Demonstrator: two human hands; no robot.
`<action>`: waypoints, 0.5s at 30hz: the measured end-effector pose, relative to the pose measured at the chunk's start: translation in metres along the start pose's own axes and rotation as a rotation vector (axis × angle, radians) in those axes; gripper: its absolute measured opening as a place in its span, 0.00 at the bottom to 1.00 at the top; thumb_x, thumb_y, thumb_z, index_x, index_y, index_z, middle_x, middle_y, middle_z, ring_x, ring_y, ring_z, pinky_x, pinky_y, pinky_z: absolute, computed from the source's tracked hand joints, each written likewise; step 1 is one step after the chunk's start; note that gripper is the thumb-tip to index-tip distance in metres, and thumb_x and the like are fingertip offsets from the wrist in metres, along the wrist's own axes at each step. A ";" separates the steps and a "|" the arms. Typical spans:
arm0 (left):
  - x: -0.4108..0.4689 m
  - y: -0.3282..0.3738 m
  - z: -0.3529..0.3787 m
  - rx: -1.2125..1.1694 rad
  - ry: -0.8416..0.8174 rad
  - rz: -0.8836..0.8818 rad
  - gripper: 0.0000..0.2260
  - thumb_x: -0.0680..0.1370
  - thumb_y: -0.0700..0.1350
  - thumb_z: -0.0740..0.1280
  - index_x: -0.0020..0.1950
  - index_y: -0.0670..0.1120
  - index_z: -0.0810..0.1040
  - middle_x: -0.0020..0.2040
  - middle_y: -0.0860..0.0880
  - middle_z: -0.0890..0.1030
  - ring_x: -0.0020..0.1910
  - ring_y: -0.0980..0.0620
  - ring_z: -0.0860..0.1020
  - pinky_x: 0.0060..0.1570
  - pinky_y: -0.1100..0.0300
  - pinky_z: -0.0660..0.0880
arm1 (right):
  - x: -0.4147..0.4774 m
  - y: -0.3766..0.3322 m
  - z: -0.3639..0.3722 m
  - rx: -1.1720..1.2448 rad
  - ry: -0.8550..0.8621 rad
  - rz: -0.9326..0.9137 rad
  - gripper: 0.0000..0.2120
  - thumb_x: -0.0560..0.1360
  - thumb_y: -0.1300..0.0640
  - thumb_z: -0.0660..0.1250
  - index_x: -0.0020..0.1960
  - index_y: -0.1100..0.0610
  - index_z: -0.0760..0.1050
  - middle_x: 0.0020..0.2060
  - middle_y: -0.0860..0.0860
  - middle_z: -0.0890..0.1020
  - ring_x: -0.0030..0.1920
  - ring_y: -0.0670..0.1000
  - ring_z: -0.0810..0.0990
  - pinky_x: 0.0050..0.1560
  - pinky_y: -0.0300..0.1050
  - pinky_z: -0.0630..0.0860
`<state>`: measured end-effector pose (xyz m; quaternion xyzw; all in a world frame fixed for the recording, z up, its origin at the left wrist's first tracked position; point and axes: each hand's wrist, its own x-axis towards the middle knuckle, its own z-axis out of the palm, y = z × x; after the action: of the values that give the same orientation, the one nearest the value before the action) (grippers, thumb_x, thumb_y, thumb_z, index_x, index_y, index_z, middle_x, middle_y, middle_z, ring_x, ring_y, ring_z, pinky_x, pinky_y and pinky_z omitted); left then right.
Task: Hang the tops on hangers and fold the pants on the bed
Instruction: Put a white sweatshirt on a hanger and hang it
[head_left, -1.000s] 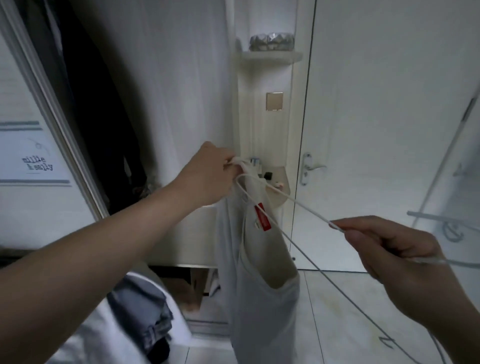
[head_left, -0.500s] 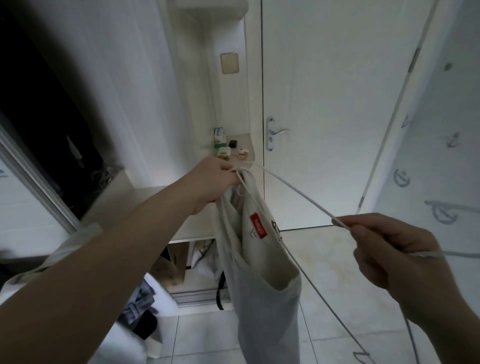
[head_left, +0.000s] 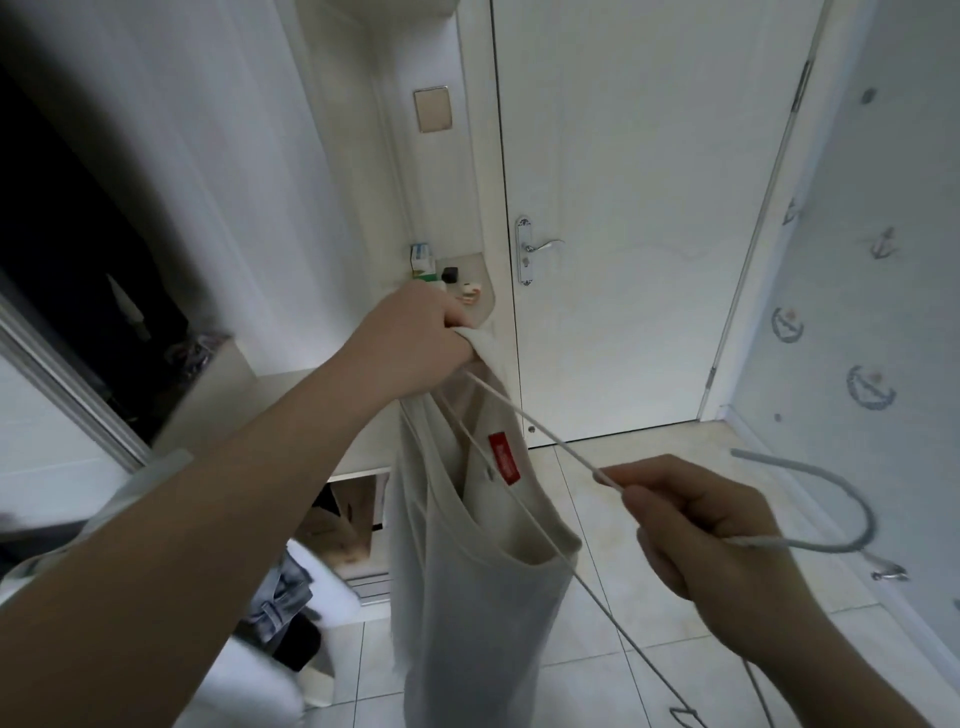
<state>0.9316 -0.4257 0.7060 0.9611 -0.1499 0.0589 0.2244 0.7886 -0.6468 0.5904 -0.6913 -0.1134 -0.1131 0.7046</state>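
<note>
Both hands grasp — left hand (head_left: 421, 338) one white top (head_left: 467, 597), right hand (head_left: 727, 540) one white hanger (head_left: 545, 432) threaded into it.

A top (head_left: 467, 597) and a hanger (head_left: 800, 544) in two hands
The left hand (head_left: 421, 338) grips the pale top's shoulder; the right hand (head_left: 727, 545), lower, pinches the white wire hanger near its hook.

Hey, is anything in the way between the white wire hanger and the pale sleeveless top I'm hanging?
Nothing visible is. The right hand holds the white wire hanger, whose far end meets the shoulder of the pale sleeveless top, gripped there by the left hand.
</note>
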 end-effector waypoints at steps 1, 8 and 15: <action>-0.003 0.002 -0.001 0.020 0.000 0.004 0.07 0.75 0.45 0.70 0.41 0.45 0.86 0.40 0.43 0.84 0.43 0.43 0.81 0.47 0.45 0.79 | 0.003 0.005 0.004 -0.027 -0.005 0.004 0.09 0.78 0.61 0.68 0.49 0.50 0.85 0.21 0.45 0.70 0.22 0.43 0.63 0.24 0.33 0.61; -0.030 0.012 0.011 0.001 -0.156 0.040 0.07 0.77 0.42 0.68 0.45 0.48 0.87 0.36 0.58 0.81 0.39 0.56 0.79 0.36 0.64 0.71 | 0.028 0.028 0.062 -0.220 -0.128 0.086 0.09 0.78 0.56 0.67 0.42 0.46 0.83 0.34 0.52 0.82 0.34 0.53 0.78 0.33 0.44 0.73; -0.046 0.003 0.011 -0.163 -0.159 -0.038 0.05 0.74 0.43 0.71 0.42 0.49 0.87 0.35 0.53 0.83 0.35 0.56 0.80 0.31 0.68 0.74 | 0.036 0.057 0.097 -0.286 -0.154 0.046 0.12 0.78 0.56 0.66 0.46 0.40 0.81 0.40 0.41 0.85 0.43 0.44 0.82 0.46 0.42 0.79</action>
<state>0.8876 -0.4210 0.6893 0.9439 -0.1534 -0.0343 0.2903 0.8408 -0.5490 0.5496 -0.7934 -0.1342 -0.0586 0.5908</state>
